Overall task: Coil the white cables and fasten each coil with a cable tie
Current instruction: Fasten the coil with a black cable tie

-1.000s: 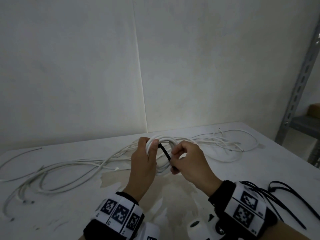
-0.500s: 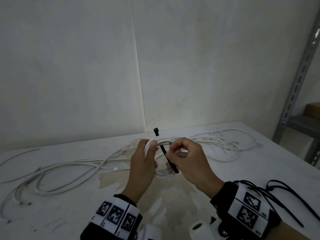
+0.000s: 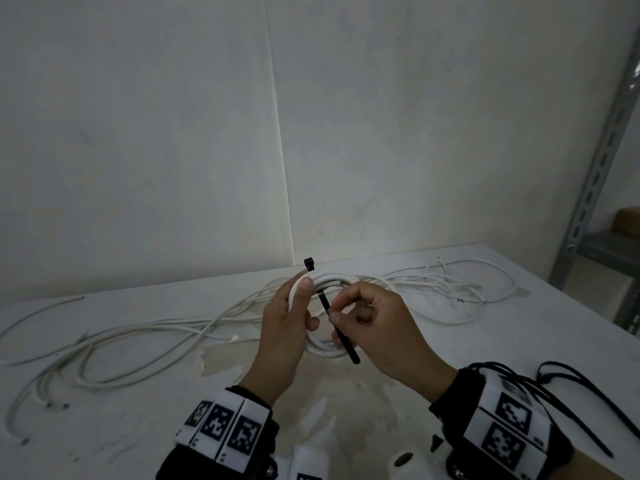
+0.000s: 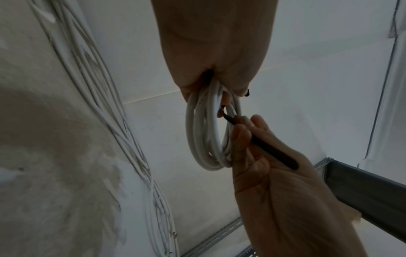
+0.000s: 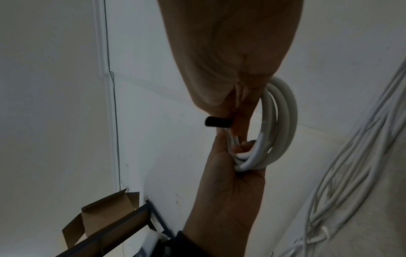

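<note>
My left hand (image 3: 294,313) grips a small coil of white cable (image 3: 332,277) above the table, thumb pressed on its top strands. A black cable tie (image 3: 341,336) runs through the coil; its square head (image 3: 309,264) sticks up behind the coil's top and its tail points down toward me. My right hand (image 3: 360,317) pinches the tie's strap between thumb and forefinger. The left wrist view shows the coil (image 4: 211,132) hanging from my left fingers and the tie (image 4: 263,147) lying across my right fingers. In the right wrist view the tie's end (image 5: 217,122) pokes out beside the coil (image 5: 279,125).
Loose white cables (image 3: 138,337) sprawl across the white table (image 3: 104,427) from the left edge to the back right (image 3: 450,282). Spare black ties (image 3: 588,389) lie at the right front. A grey metal shelf upright (image 3: 595,161) stands at right with a cardboard box (image 5: 103,215).
The tie has slid up through the coil: its head now stands above the coil's top. My right hand has shifted its pinch along the strap. The coil stays in my left hand.
</note>
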The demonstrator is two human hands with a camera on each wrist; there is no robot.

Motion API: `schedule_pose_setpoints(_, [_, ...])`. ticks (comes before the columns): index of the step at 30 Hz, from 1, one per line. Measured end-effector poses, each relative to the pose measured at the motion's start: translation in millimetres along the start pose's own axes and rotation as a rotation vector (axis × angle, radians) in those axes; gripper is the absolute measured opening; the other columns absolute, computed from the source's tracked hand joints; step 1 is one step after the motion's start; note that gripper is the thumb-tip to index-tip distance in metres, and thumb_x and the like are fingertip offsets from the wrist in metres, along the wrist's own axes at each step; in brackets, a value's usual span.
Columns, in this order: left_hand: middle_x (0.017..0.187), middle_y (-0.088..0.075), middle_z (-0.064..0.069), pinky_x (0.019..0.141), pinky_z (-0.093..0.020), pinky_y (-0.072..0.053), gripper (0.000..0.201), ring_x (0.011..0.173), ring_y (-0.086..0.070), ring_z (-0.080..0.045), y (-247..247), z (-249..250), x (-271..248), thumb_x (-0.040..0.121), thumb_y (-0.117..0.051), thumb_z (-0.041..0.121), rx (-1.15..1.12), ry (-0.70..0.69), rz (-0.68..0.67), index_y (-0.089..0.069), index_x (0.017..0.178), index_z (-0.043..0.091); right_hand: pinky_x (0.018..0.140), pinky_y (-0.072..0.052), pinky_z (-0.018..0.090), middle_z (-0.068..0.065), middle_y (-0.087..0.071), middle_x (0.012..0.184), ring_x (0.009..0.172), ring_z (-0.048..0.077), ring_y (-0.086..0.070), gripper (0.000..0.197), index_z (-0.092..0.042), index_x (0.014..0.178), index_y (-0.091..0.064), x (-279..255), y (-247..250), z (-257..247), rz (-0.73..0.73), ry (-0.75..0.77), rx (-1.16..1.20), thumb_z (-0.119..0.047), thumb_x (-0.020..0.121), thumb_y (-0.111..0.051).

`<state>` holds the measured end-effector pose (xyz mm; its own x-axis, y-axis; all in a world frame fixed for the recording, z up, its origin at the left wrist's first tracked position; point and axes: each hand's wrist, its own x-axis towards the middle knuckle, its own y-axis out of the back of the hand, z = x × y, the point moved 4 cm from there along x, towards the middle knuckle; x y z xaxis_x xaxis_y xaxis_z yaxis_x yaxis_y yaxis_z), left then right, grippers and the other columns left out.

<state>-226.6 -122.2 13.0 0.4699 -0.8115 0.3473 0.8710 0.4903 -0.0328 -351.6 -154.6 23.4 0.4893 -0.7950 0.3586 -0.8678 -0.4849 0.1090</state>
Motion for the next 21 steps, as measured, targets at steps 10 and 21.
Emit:
schedule_pose_setpoints(10, [0.079,-0.058,-0.005,0.050,-0.017,-0.040,0.028,0.047,-0.043,-0.006,4,-7,7,0.095,-0.047,0.027,-0.095,0.040,0.029,-0.060,0.118,0.019,0.080,-0.052,0.018,-0.013,-0.072,0.084,0.088,0.010,-0.068,0.042,-0.026,0.083,-0.068,-8,-2,-8,-0.216,0.090,-0.047,0.013,0.083,-0.052])
schedule_pose_setpoints(21, [0.087,-0.062,-0.001,0.050,-0.017,-0.041,0.030,0.057,-0.040,-0.011,-7,-8,1,0.094,-0.046,0.030,-0.153,0.068,-0.028,-0.061,0.117,0.018,0.050,-0.051,0.020,-0.002,-0.066,0.058,0.049,0.011,-0.060,0.008,-0.014,0.073,-0.066,7,2,-8,0.030,0.035,0.010,-0.011,0.081,-0.067])
